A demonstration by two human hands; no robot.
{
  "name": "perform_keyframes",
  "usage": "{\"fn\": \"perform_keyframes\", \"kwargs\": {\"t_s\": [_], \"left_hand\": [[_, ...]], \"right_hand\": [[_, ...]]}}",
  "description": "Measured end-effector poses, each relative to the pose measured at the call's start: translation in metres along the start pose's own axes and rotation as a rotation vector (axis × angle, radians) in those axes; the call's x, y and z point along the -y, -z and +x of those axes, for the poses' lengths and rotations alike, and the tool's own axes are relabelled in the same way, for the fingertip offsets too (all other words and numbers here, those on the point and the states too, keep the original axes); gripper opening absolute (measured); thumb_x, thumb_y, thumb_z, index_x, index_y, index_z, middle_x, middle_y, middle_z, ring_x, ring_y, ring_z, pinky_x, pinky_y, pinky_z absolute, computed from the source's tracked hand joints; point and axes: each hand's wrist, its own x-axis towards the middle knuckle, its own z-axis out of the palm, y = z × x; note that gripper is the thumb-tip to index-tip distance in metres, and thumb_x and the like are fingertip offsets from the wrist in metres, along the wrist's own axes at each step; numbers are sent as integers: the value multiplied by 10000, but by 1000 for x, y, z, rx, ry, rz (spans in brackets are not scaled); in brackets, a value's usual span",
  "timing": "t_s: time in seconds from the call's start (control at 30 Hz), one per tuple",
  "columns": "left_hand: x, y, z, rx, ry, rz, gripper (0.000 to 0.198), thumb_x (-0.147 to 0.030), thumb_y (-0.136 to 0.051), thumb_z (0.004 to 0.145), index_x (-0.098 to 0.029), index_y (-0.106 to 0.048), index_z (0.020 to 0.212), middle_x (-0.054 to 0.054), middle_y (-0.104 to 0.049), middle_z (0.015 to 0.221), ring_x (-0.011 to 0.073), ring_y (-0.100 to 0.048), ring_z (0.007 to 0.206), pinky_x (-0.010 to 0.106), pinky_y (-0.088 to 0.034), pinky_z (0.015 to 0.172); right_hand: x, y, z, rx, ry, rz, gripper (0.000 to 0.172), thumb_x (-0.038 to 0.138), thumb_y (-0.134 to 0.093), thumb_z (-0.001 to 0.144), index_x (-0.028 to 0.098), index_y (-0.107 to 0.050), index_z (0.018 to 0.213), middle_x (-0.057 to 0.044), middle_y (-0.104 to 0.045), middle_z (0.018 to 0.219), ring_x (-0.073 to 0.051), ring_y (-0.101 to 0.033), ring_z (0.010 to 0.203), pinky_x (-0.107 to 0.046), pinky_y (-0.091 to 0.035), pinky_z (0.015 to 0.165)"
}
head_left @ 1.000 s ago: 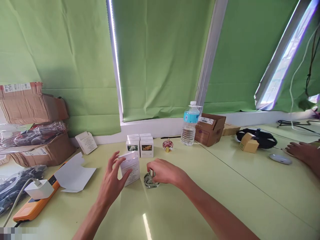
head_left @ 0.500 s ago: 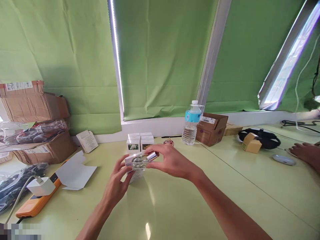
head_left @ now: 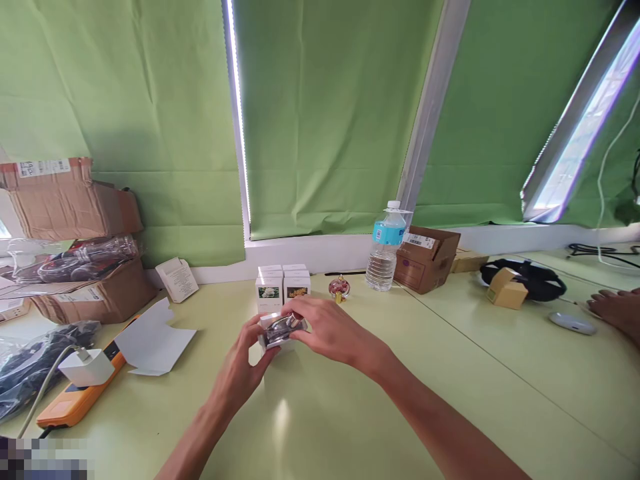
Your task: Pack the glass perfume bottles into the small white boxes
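Note:
My left hand [head_left: 244, 357] is closed around a small white box [head_left: 266, 321] tilted on its side above the table. At the box's open end, my right hand [head_left: 336, 328] pinches a clear glass bottle [head_left: 279, 328] with a shiny silver cap. The bottle lies at or partly inside the opening; how deep it sits is hard to see. Just behind stand several small white boxes with flower pictures [head_left: 270, 295], side by side. To their right is a round red and gold glass ornament or bottle [head_left: 339, 288].
A water bottle [head_left: 385, 250] stands beside a brown carton [head_left: 427, 261] at the back. Torn white paper [head_left: 155, 339], an orange power strip [head_left: 75, 405] and stacked cartons [head_left: 75, 208] occupy the left. Rightward lie a mouse [head_left: 573, 323] and another person's hand [head_left: 617, 308].
My right hand has moved slightly left and brought the glass bottle into line with the box's opening. The red and gold piece behind my right hand now shows fully.

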Motion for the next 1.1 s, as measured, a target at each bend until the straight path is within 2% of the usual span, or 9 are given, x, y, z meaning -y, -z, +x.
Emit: {"fn": "perform_keyframes", "kwargs": {"t_s": [0.13,0.4,0.5,0.6,0.67,0.77,0.9,1.0,1.1], "left_hand": [[3,-1,-2,74,72,0,381,-359,-618,892,-288,-447,1225,40,-704,1138,218,-697,1043,383,-580,882],[2,0,-2,69,14,15,376,-345,-604,903,-292,-487,1256,39,-709,1157,218,-705,1027,363,-583,860],[3,-1,-2,58,2,30,365,-347,-603,905,-287,-501,1250,44,-710,1148,217,-709,1008,359,-583,854],[0,1,-1,77,-19,38,346,-323,-595,913,-291,-512,1247,41,-702,1161,202,-705,1017,322,-579,843],[-3,3,0,89,-43,46,326,-302,-586,918,-295,-527,1239,36,-694,1177,190,-701,1021,300,-574,843],[-5,4,1,95,-66,46,308,-273,-574,921,-289,-541,1227,35,-688,1184,184,-690,1036,292,-567,857],[-3,3,0,100,-56,25,329,-276,-566,926,-281,-518,1251,49,-675,1206,191,-678,1060,315,-562,889],[0,3,-1,110,-31,20,333,-290,-575,922,-279,-507,1247,51,-685,1176,194,-690,1030,321,-571,871],[2,3,-1,115,-38,13,329,-284,-571,925,-283,-507,1247,53,-673,1208,199,-678,1064,342,-559,914]], "right_hand": [[5,-6,0,32,-9,4,249,112,-579,880,238,-601,1093,-28,-676,1036,-193,-622,952,-288,-447,797],[11,-10,-5,93,-14,-23,325,104,-463,934,234,-610,1193,-55,-670,1071,-208,-604,1026,-314,-461,856],[12,-12,-6,85,-26,-22,363,100,-446,943,262,-602,1227,-46,-630,1066,-180,-619,934,-284,-472,804],[14,-15,-6,74,-40,-59,319,108,-445,945,254,-634,1157,-40,-572,1058,-141,-615,787,-253,-464,689],[16,-19,-6,77,-29,-110,276,107,-440,943,219,-646,1088,-44,-569,1031,-143,-611,762,-256,-457,660],[18,-24,-5,98,-7,-176,264,65,-419,926,181,-638,1016,-60,-603,1022,-172,-624,819,-274,-461,687],[19,-28,-6,71,-12,-144,278,65,-438,920,164,-581,1137,-79,-629,1062,-203,-627,933,-290,-468,746],[18,-26,-7,49,-61,-76,216,139,-476,938,187,-596,1110,-67,-605,1045,-175,-635,832,-279,-467,712],[18,-24,-8,47,-68,-56,197,134,-462,948,192,-637,1019,-61,-581,1048,-145,-632,772,-265,-467,700]]}}
